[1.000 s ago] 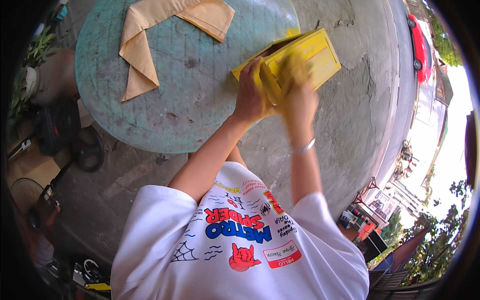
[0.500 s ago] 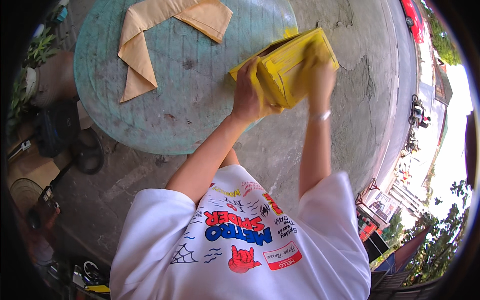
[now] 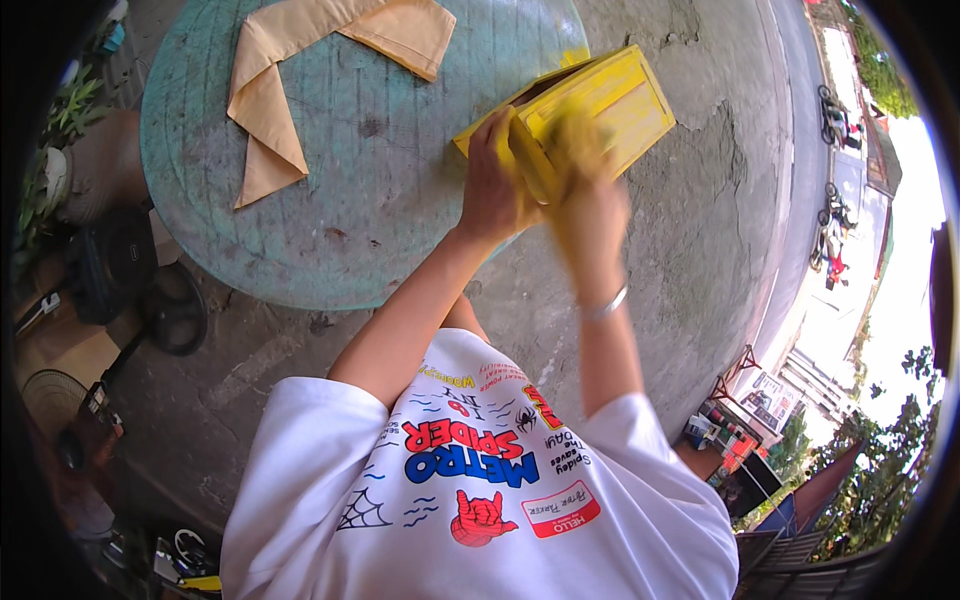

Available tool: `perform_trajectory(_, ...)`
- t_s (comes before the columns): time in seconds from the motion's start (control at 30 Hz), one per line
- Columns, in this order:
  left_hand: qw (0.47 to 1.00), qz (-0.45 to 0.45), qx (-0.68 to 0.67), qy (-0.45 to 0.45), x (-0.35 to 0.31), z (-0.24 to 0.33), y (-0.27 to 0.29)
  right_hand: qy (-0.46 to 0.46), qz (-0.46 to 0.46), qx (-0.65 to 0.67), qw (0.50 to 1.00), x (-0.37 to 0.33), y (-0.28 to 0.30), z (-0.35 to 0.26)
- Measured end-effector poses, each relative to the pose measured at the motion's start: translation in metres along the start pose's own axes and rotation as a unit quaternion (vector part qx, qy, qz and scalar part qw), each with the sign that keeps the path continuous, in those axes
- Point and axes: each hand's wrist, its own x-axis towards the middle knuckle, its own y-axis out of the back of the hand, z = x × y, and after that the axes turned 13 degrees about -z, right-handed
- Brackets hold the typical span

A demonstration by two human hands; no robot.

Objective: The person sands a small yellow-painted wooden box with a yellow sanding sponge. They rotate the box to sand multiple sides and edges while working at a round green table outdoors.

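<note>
Touching left fingers (image 3: 487,140): yellow box (image 3: 637,108)

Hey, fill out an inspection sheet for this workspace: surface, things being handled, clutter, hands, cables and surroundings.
Surface: round blue-green table, worn and stained, with a yellow patch at its right edge.
Things handled: yellow box, streaky, a dark opening along one side.
Clutter: folded beige cloth on the table.
Hands: left hand grips the box's near end; right hand is at the box, blurred, its grip unclear.
Cables: none clearly made out.
Surroundings: cracked concrete ground, motorcycles at right, plants at left.
</note>
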Motion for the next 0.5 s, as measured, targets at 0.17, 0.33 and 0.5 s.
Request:
perform_trajectory(0.17,0.993,-0.039,-0.107,0.002,0.005,0.007,0.004,-0.155,-0.027,0.017,0.987,0.06,0.002,0.061)
perform_trajectory(0.33,1.0,-0.025,0.003,0.007,-0.001,0.0,0.001,-0.027,0.003,0.006,1.0,0.009,0.005,-0.002)
perform_trajectory(0.5,0.995,-0.048,-0.085,0.002,0.003,0.011,0.008,-0.194,-0.056,0.052,0.978,0.075,0.013,0.069)
